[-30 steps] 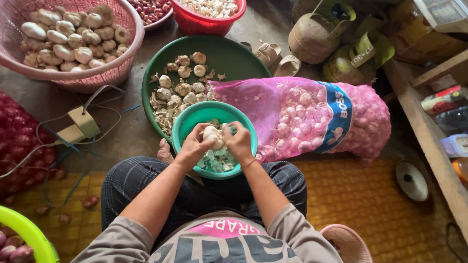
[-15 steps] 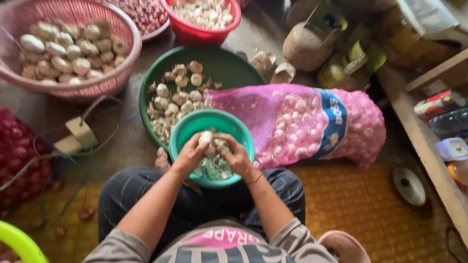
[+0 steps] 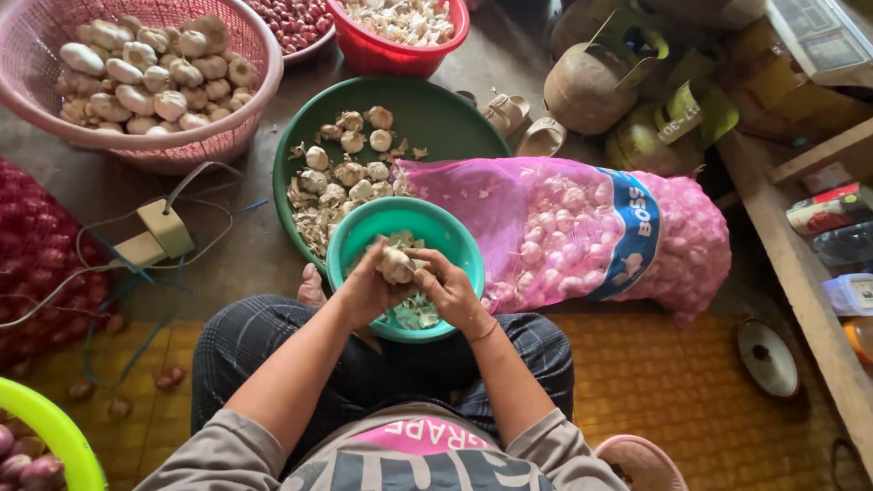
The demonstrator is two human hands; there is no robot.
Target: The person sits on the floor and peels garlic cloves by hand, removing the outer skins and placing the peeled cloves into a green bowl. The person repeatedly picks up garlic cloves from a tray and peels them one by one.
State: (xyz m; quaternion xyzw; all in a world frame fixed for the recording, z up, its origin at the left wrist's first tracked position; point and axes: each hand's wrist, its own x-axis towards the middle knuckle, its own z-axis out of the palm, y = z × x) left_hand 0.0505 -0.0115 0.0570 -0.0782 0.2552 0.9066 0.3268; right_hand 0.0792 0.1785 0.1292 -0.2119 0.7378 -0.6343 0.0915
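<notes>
Both hands have sunk slightly toward the person's lap since the earlier frame, though they keep the same grip over the small teal plastic bowl [image 3: 406,238]. The left hand [image 3: 368,289] and right hand [image 3: 450,289] meet on one pale garlic bulb [image 3: 396,264], which sits between the fingertips of both: the left fingers [image 3: 382,259] curl around its near side, the right fingers [image 3: 427,265] press it from the other side, each set narrowed onto the bulb. It hangs above the bowl's middle, over a heap of papery skins and cloves.

The teal bowl's far rim overlaps the large dark green round basin [image 3: 427,114], which holds loose garlic bulbs along its left half. To the right, touching both, lies a pink mesh sack [image 3: 564,227] of garlic with a blue band across its middle bearing white lettering. Open bare floor lies only to the left, where a beige plug adapter [image 3: 155,235] and tangled cables rest.

Farther off stand a pink plastic basket [image 3: 227,136] of garlic bulbs at upper left and a red bowl [image 3: 382,56] of cloves at the top. A wooden shelf [image 3: 800,273] on the right edge carries a red-and-white packet and small boxes.
</notes>
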